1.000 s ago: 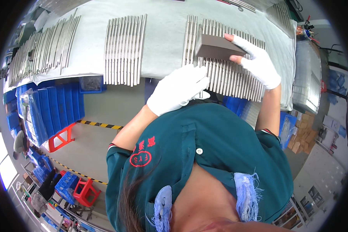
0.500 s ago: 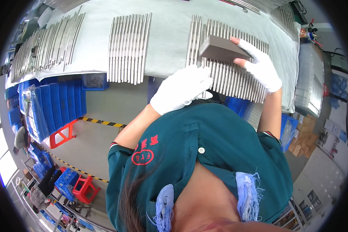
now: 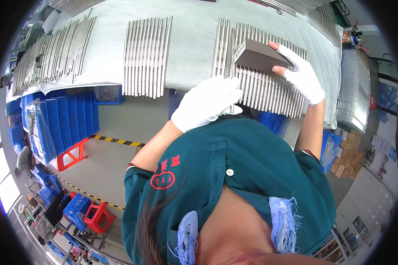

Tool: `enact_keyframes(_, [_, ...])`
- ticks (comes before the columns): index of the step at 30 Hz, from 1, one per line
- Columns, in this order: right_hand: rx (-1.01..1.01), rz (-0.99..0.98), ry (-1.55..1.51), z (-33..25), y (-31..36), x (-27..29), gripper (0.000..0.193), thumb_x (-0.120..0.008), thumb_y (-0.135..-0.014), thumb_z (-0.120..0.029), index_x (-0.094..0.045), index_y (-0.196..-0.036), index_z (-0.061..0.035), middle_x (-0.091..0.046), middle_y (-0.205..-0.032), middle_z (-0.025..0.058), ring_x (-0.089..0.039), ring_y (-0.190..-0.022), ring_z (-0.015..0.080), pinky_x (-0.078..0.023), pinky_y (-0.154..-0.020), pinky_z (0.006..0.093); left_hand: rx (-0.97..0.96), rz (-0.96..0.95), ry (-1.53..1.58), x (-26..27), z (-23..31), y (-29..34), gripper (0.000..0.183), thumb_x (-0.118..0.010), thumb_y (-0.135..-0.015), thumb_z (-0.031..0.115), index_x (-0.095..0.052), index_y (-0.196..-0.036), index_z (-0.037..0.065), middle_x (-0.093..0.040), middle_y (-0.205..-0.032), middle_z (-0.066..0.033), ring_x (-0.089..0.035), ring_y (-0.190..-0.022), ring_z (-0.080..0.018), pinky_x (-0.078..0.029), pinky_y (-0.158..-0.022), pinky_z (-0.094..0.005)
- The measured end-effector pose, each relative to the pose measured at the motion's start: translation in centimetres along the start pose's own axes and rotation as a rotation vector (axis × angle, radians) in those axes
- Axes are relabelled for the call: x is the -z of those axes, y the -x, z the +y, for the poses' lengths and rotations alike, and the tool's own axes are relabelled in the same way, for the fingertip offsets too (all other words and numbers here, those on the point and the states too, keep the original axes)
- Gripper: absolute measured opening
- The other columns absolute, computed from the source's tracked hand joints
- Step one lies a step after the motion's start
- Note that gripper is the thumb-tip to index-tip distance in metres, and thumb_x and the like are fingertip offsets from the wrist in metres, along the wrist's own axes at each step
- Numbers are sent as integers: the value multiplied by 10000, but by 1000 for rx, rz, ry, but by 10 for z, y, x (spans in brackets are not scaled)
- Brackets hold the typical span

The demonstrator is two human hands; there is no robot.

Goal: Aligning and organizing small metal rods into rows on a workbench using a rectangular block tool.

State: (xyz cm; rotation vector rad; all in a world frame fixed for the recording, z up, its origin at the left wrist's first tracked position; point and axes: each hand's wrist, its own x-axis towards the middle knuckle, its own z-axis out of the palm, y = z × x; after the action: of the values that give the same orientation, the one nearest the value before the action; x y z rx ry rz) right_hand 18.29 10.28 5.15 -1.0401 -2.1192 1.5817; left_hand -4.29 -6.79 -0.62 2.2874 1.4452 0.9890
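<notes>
My right hand [image 3: 301, 75], in a white glove with bare thumb and fingertip showing, grips a dark grey-brown rectangular block [image 3: 263, 56]. The block hangs over a wide row of shiny metal rods [image 3: 269, 90], covering part of it. Just left of that row, my gloved left hand [image 3: 208, 99] is closed around the near end of a single metal rod [image 3: 233, 53]. Its fingers are curled, and the rod's tip shows below them. A narrow group of rods [image 3: 220, 44] lies beside it, its near ends reaching my left hand.
Another row of rods [image 3: 147, 55] lies mid-table on the pale cloth [image 3: 190, 44], with a looser spread of rods [image 3: 59, 53] at far left. Clear plastic trays [image 3: 353, 88] stand at the right edge. Blue bins [image 3: 73, 112] sit below the table at left.
The block in my right hand has shifted a little to the right and tilted, showing its pale end face. My left hand has stayed nearly still on the rod.
</notes>
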Motion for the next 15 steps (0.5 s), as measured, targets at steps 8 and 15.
enact_keyframes(8, [63,44,270,8,7,-1,556,-715,-853,-163,-549,-1381,-108,-591,-1376,56,-529,-1286,191,-385,-1099,324,-53,40,-24,-1,-1,-1,433,-745,-798,304,-644,-1163,93,-640,-1187,-137,-608,-1077,-333,-498,-911,-416])
enact_keyframes(15, [61,306,6,25,33,28,605,-739,-855,-147,-517,-1411,-57,-538,-1415,81,-492,-1283,173,-376,-1080,308,-14,-56,4,4,-1,-5,436,-757,-748,260,-629,-1121,73,-622,-1173,-118,-600,-1047,-310,-497,-873,-408])
